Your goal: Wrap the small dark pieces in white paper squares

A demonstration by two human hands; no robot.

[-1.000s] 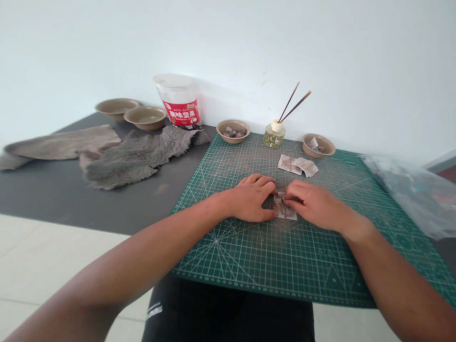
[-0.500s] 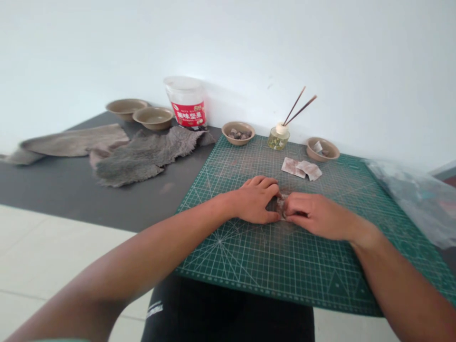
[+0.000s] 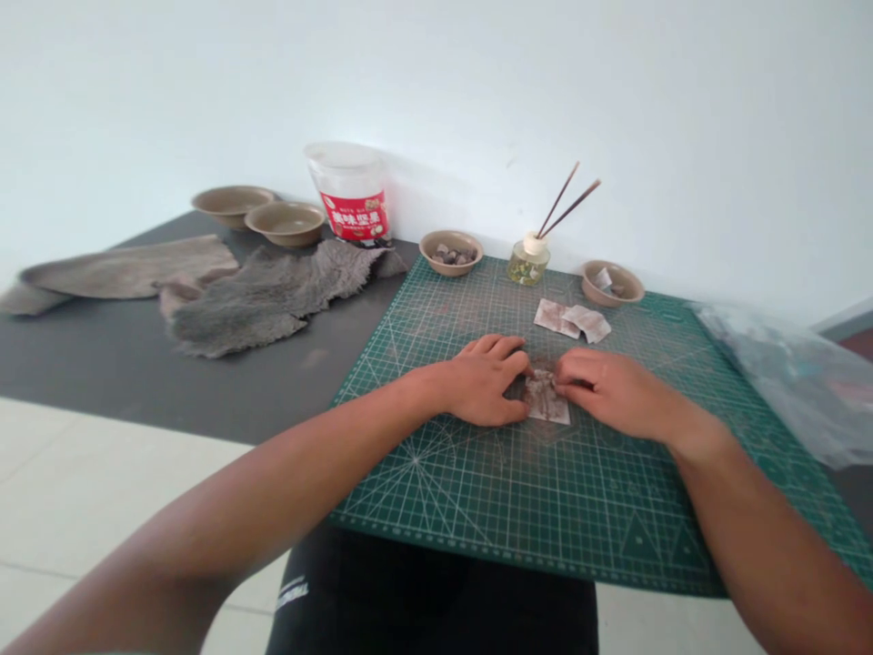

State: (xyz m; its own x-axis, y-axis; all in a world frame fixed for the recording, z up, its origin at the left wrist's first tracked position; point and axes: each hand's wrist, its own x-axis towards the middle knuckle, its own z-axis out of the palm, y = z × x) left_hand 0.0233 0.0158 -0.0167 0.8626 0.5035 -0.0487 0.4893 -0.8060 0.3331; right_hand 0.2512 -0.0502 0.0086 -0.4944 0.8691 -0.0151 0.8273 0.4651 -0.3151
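A small whitish square (image 3: 549, 408) with brown smudges lies flat on the green cutting mat (image 3: 470, 491), a grey-brown crumbly patch along its upper part. My left hand (image 3: 487, 380) rests on the mat with its fingers apart, thumb and index tip at the square's left edge. At its upper right, my right hand (image 3: 604, 389) has its fingers pinched together; what is between them is too small to make out. Just beyond the hands, two similar brown-stained squares (image 3: 587, 324) overlap on the mat.
Along the wall stand a bowl of brownish lumps (image 3: 451, 253), a reed diffuser (image 3: 527, 260) and a bowl with small white pieces (image 3: 612, 283). Grey ragged cloths (image 3: 265, 300), two bowls (image 3: 285, 224) and a red-labelled tub (image 3: 351, 196) are left. A clear plastic bag (image 3: 784, 373) lies right.
My right hand has moved up and slightly right, uncovering more of the square. My left hand stays at its left edge. The view has shifted slightly.
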